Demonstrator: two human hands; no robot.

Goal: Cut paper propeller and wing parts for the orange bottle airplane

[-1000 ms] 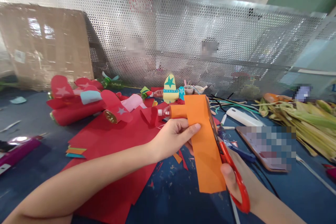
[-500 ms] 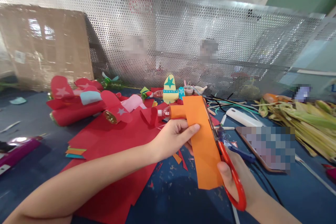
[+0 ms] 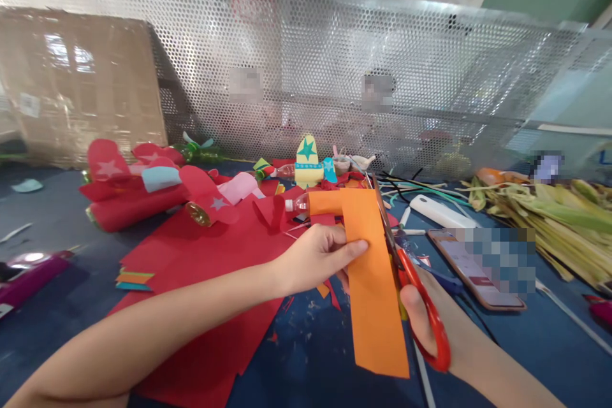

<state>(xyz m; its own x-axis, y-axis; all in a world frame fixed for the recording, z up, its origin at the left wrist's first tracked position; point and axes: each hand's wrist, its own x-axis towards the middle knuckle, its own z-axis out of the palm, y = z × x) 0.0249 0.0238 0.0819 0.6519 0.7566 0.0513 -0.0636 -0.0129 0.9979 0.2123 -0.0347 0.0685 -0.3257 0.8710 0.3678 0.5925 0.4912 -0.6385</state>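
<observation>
My left hand point(image 3: 327, 254) pinches a long orange paper strip point(image 3: 375, 312) at its left edge, thumb on the front face. On the right, my right hand point(image 3: 430, 309) is wrapped round the handles of red-handled scissors point(image 3: 433, 331). Their blades lie along the strip's right edge, near its upper half; the lower blade is mostly hidden. Just behind the strip lies a small plastic bottle point(image 3: 299, 204) wrapped in orange paper. Red paper sheets point(image 3: 210, 268) spread beneath my left forearm.
Red paper-covered bottle planes point(image 3: 143, 204) sit at the left, beside a purple tool point(image 3: 33, 277). A phone point(image 3: 459, 268), a white glue gun-like handle point(image 3: 442, 211) and dried husks point(image 3: 549, 217) lie right. A perforated metal panel point(image 3: 325, 76) and cardboard box point(image 3: 86, 89) stand behind.
The orange paper has shifted down towards me and looks narrower. The scissors have tilted slightly, their blades now reaching the paper's top. Both hands keep their hold.
</observation>
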